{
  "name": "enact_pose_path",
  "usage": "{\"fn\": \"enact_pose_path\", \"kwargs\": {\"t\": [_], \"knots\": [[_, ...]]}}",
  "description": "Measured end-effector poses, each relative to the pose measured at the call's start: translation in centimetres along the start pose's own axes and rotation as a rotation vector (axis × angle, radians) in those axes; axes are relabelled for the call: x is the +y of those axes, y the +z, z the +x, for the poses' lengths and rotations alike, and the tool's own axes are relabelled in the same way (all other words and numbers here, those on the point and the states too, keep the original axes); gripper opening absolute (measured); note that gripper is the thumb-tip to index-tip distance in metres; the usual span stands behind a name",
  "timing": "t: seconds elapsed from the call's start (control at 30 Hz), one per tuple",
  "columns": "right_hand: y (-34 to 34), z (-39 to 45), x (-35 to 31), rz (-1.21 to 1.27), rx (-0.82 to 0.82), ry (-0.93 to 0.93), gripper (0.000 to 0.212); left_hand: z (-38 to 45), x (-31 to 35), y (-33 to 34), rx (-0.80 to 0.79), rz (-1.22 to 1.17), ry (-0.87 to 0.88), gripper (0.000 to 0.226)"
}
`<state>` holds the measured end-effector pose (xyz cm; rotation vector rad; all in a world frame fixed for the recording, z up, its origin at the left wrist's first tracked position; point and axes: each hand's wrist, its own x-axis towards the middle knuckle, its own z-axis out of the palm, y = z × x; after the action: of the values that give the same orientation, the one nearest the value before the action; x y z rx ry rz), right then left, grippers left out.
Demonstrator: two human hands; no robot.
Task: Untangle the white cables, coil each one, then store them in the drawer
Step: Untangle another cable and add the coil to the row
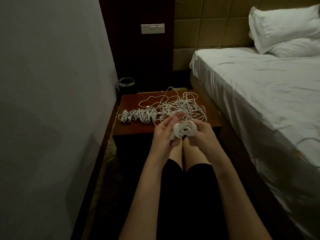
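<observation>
Sitting beside the bed, you face a brown tabletop with a loose tangle of white cables spread over its middle and right side. Four finished coils lie in a row near its left edge. Above the near edge, your right hand curls its fingers around a half-wound coil. Your left hand touches that coil's left side, its fingers nearly straight and gripping nothing.
</observation>
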<state>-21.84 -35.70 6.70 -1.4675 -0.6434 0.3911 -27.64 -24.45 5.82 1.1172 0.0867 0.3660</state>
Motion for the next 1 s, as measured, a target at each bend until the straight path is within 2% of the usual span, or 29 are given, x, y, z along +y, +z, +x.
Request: {"fn": "enact_pose_path", "kwargs": {"t": [0.07,0.17,0.3,0.43,0.6,0.67,0.77,0.93,1.0], "knots": [[0.9,0.1,0.2,-0.06,0.007,-0.045,0.017,0.3,0.0,0.0,0.149,-0.179,-0.027,0.029],[2.0,0.2,0.3,-0.288,0.078,-0.113,0.013,0.6,0.1,-0.3,0.275,-0.252,-0.057,0.036],[2.5,0.0,0.3,-0.414,0.159,-0.154,0.01,0.5,0.5,-0.8,0.207,-0.148,-0.082,0.041],[2.2,0.0,0.3,-0.367,0.227,-0.179,0.011,0.1,0.8,-0.6,0.167,-0.062,-0.082,0.038],[1.2,0.0,0.5,-0.308,0.109,-0.134,0.005,0.1,0.8,-1.2,0.171,0.018,-0.118,0.024],[0.8,0.0,0.5,-0.276,0.089,-0.158,0.004,0.1,0.7,-1.4,0.187,0.076,-0.141,0.032],[0.4,0.1,0.3,-0.137,0.147,-0.174,0.008,0.0,0.8,-1.3,0.186,0.029,-0.161,0.049],[0.9,0.1,0.6,0.17,0.327,-0.019,0.015,0.0,0.4,-1.6,0.103,-0.021,-0.153,0.03],[0.9,0.2,0.6,0.061,0.323,-0.019,0.018,-0.1,0.2,-1.7,0.078,0.003,-0.137,0.029]]}}
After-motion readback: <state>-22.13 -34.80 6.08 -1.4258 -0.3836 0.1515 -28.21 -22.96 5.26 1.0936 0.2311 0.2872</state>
